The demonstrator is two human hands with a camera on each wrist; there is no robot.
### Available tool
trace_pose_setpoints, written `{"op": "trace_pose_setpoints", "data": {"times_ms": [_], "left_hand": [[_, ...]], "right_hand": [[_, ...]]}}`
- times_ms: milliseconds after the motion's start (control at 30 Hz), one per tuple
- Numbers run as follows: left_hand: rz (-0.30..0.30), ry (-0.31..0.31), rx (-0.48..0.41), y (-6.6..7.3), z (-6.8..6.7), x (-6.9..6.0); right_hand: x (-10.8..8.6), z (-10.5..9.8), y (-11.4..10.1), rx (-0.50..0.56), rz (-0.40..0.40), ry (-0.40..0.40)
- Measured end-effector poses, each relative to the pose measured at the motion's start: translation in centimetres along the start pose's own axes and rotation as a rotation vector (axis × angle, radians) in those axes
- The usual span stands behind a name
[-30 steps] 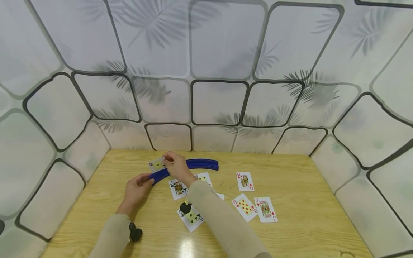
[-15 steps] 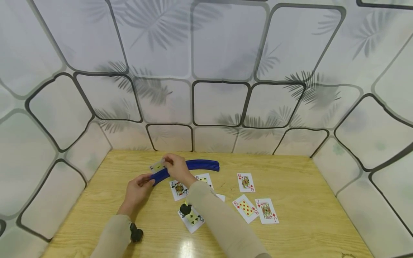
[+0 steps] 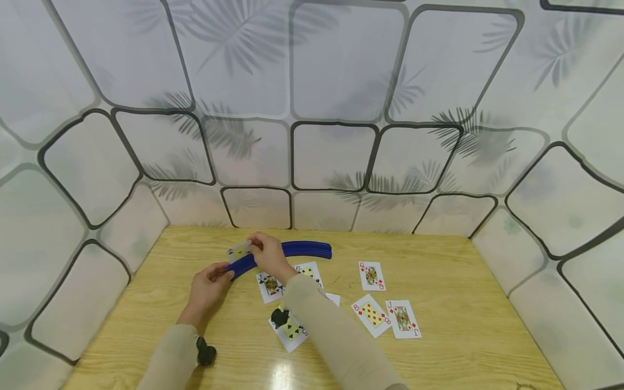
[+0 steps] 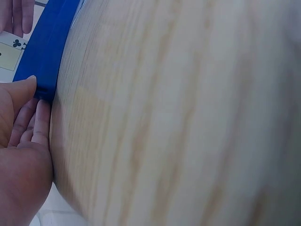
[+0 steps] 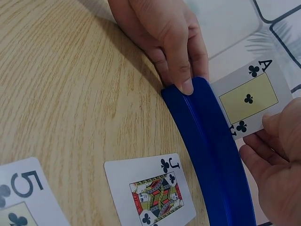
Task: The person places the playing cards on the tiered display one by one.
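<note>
A curved blue playing-card holder (image 3: 307, 249) lies toward the back of the table. My left hand (image 3: 207, 290) grips its left end, the thumb on top in the right wrist view. Beyond the holder's near edge, my right hand (image 3: 268, 254) pinches the ace of clubs (image 5: 249, 99) by a corner, between thumb and fingers. The ace stands up along the holder near the left end; whether its lower edge sits in the slot I cannot tell. Close in front of the holder lie the jack of clubs (image 5: 155, 197) and a six of clubs (image 3: 307, 269), face up.
Nearer me lies a five of clubs (image 3: 291, 331), partly behind the right wrist's black camera mount. To the right are a queen of diamonds (image 3: 371, 276), an eight of diamonds (image 3: 371, 315) and a jack of diamonds (image 3: 403, 319). Another card (image 3: 333, 298) is mostly under the right sleeve. Patterned fabric walls (image 3: 331, 154) surround the table.
In the right hand the ace of clubs has tilted slightly, its top edge now a little lower than a second ago. The left hand keeps its grip on the holder's end.
</note>
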State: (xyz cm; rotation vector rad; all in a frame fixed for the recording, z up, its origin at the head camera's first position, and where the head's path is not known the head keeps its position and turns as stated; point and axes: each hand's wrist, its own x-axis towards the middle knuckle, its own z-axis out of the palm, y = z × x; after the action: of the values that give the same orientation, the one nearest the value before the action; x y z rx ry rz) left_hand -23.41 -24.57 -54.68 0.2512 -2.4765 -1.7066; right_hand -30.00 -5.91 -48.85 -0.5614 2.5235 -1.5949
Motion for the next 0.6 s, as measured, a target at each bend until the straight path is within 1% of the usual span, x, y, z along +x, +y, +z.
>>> {"op": "trace_pose_setpoints", "data": {"times_ms": [333, 600], "left_hand": [[-0.004, -0.011, -0.001, 0.04, -0.08, -0.1], [-0.003, -0.018, -0.023, 0.36, -0.16, -0.29]], "right_hand": [[0.0, -0.02, -0.04, -0.012, 0.006, 0.001], [-0.33, -0.27, -0.24, -0.027, 0.005, -0.003]]}}
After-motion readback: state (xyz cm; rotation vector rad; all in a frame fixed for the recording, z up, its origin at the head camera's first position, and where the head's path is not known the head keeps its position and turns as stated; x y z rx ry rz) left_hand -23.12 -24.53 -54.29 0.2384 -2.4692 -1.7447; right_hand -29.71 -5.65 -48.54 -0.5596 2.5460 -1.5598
